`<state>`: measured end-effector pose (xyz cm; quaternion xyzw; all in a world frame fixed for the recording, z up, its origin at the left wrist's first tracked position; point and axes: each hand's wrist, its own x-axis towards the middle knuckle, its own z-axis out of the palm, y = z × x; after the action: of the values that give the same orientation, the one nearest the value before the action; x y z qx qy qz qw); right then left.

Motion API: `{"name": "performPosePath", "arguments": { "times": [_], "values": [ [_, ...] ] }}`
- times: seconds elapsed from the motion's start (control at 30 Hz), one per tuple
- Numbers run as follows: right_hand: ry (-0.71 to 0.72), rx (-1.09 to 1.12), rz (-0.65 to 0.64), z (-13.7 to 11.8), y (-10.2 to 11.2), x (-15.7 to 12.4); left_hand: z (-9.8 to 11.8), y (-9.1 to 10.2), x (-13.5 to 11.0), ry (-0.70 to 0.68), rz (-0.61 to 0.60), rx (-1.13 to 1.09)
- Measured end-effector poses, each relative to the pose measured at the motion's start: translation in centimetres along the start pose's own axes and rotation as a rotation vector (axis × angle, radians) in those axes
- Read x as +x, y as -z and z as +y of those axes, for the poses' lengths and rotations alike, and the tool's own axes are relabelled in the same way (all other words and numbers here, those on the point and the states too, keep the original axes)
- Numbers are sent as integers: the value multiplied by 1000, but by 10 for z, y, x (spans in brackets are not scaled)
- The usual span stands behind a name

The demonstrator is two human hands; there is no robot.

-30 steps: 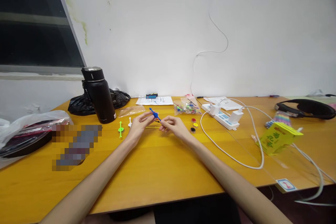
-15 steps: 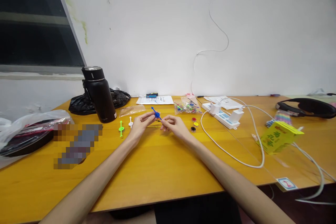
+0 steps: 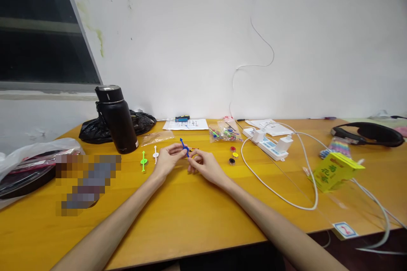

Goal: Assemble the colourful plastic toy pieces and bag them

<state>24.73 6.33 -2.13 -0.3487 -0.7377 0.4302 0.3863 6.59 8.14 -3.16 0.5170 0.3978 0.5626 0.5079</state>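
Observation:
A blue arrow-shaped spinner [image 3: 182, 142] is held tilted above the table, its pointed tip toward the wall. My left hand [image 3: 168, 160] is closed on its middle, thumb and fingers pinching it. My right hand [image 3: 206, 166] pinches its lower end, and the fingertips cover part of it. To the left of my hands lie a green arrow spinner [image 3: 143, 161] and a white arrow spinner [image 3: 155, 155]. A red disc [image 3: 233, 149], a yellow disc [image 3: 235, 155] and a black disc [image 3: 232, 161] lie to the right.
Behind my hands are a clear bag of small coloured parts [image 3: 225, 131], a paper sheet [image 3: 187, 124] and a screwdriver [image 3: 182, 118]. A black bottle [image 3: 117, 125] stands left. On the right are a power strip [image 3: 270, 146] with cables and a yellow box [image 3: 333, 171].
The blue arrow spinner has turned to stand steeper. My right hand has shifted slightly left and down along it, and the whole view has moved a little.

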Motion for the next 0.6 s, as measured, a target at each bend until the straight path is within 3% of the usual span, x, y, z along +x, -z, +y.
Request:
{"name": "performPosePath", "arguments": {
  "times": [0.23,0.4,0.5,0.6],
  "values": [
    [3,40,-30,-1,-1,-1,5,2,-1,-50,-54,87],
    [10,70,-37,3,-1,0,27,8,0,-173,-11,212],
    [9,78,-36,6,0,1,47,27,-4,-155,66,299],
    [12,73,-49,6,0,0,66,62,-18,-59,70,502]
  ]
}}
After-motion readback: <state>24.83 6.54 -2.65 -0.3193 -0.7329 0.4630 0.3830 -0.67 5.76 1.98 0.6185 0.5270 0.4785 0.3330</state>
